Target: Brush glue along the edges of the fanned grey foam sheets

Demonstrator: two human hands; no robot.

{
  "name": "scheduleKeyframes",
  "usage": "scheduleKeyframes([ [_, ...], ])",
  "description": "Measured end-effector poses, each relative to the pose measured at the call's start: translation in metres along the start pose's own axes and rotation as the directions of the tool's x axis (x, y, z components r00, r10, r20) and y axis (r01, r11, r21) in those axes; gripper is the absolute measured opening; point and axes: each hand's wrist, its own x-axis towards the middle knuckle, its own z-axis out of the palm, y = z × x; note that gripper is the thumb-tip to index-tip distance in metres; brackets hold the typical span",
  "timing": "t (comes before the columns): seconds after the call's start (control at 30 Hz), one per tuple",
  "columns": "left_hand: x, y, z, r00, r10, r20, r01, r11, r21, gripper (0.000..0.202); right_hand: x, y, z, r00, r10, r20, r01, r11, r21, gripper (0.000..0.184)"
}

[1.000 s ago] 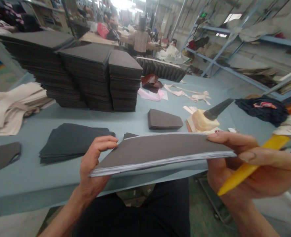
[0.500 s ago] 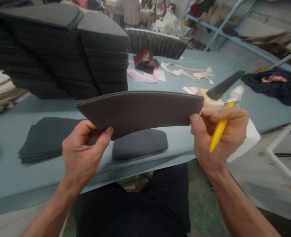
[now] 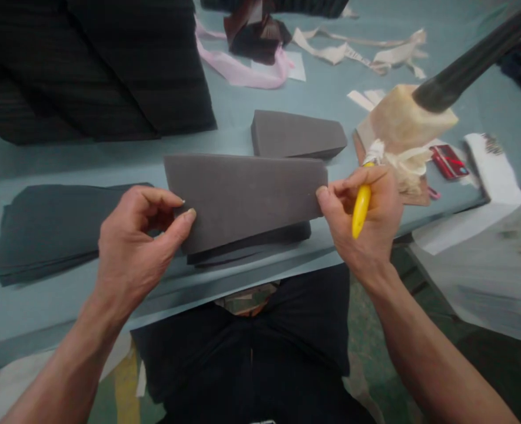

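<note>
A flat dark grey panel [image 3: 251, 200], straight-edged and narrower to the right, is held above the table between both hands. My left hand [image 3: 139, 241] is closed on its left edge, thumb in front. My right hand [image 3: 368, 218] pinches its right end between thumb and finger. In the same hand sits a yellow tapered stick [image 3: 361, 209] with a white wrapped end, pointing down. Beneath the panel lies a small pile of dark pieces [image 3: 251, 244], partly covered. Just behind it is a neat grey stack [image 3: 295, 132].
Tall dark stacks [image 3: 96, 76] stand at the back left, and a fanned dark pile [image 3: 52, 229] lies left. A cream block [image 3: 397, 121] with a black rod is at right, beside a red packet [image 3: 449, 162]. Pink ribbon [image 3: 242, 73] and pale strips [image 3: 331, 53] lie behind.
The panel has come down and tilted flatter, showing its broad face. Both hands still grip its ends, the right keeping the yellow stick. My view has tipped further down toward the table.
</note>
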Motion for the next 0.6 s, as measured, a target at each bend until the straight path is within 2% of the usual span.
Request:
scheduleKeyframes([
  [0.23,-0.003,-0.005,-0.001,0.998,-0.033,0.058,0.028,0.996,0.084,0.028,-0.018,0.0,-0.001,1.0,-0.014,0.025,0.015,0.998,-0.054,0.026],
  [0.4,-0.004,-0.001,-0.004,0.994,-0.05,0.097,0.037,0.991,0.131,0.029,-0.019,-0.003,-0.004,0.997,0.009,0.07,0.0,0.992,-0.128,0.025],
  [0.6,-0.009,-0.002,-0.003,0.992,-0.061,0.109,0.043,0.986,0.161,0.031,-0.02,-0.001,-0.004,0.999,-0.02,0.047,0.027,0.986,-0.167,0.025],
])
